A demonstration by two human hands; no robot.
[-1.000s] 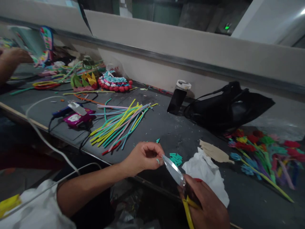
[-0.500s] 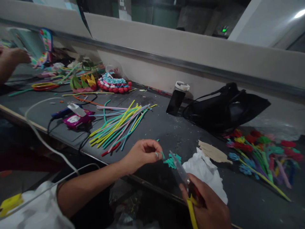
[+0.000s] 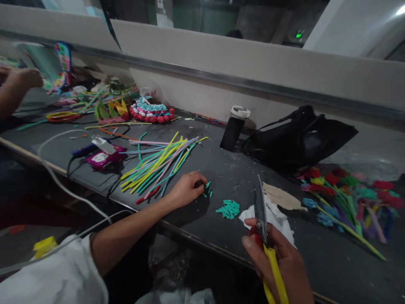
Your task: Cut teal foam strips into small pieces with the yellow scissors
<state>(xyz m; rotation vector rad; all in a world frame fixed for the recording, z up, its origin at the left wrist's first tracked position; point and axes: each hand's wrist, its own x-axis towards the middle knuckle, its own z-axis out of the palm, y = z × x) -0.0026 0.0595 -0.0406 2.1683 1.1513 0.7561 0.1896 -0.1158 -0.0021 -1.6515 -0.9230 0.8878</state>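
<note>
My right hand (image 3: pixel 280 261) is wrapped round the yellow handles of a pair of scissors (image 3: pixel 261 211). The blades point up and away from me, with only a narrow gap between them. Left of the scissors lies a pile of short green cut pieces (image 3: pixel 228 209). My left hand (image 3: pixel 188 188) rests low over the table, its fingers curled in a pinch at a few loose green pieces (image 3: pixel 208 189); one piece touches the fingertips. Behind my left hand, long fuzzy pipe cleaners (image 3: pixel 158 164) in yellow, green, pink and blue are spread out.
A crumpled white cloth or paper (image 3: pixel 280 221) and a tan scrap (image 3: pixel 283 196) lie right of the pile. Farther back stand a bottle (image 3: pixel 232 133) and a black bag (image 3: pixel 294 143). Pipe-cleaner flowers (image 3: pixel 344 198) lie right. A purple device (image 3: pixel 106 158) with cables sits left, near another person's hand (image 3: pixel 23 78).
My left hand has moved left and away from me, from beside the green pile to the loose pieces. The scissors have swung more upright and to the right, away from the pile.
</note>
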